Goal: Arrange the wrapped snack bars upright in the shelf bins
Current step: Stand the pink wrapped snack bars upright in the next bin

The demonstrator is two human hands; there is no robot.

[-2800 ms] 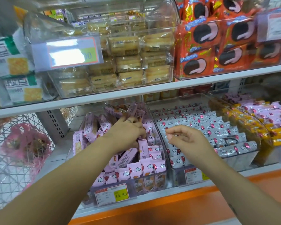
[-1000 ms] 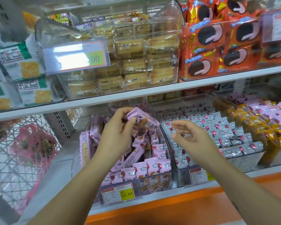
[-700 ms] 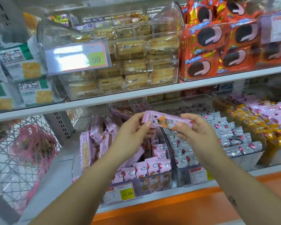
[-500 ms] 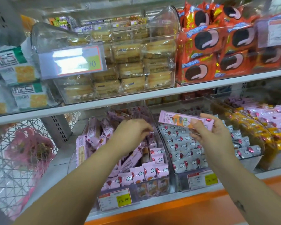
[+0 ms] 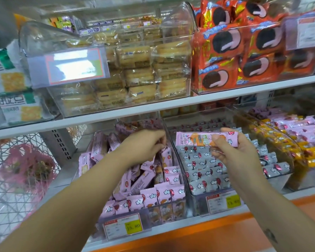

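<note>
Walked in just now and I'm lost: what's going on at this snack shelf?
A person is tidying shelf bins. Their right hand pinches a pink wrapped snack bar, held level above the clear plastic bin of grey-wrapped bars. Their left hand reaches into the neighbouring clear bin of pink bars; whether it grips one is unclear. There the front row stands upright, while the bars behind lie jumbled.

Bare forearms [image 5: 91, 188]; seemingly a tattoo [image 5: 271, 235].
</note>
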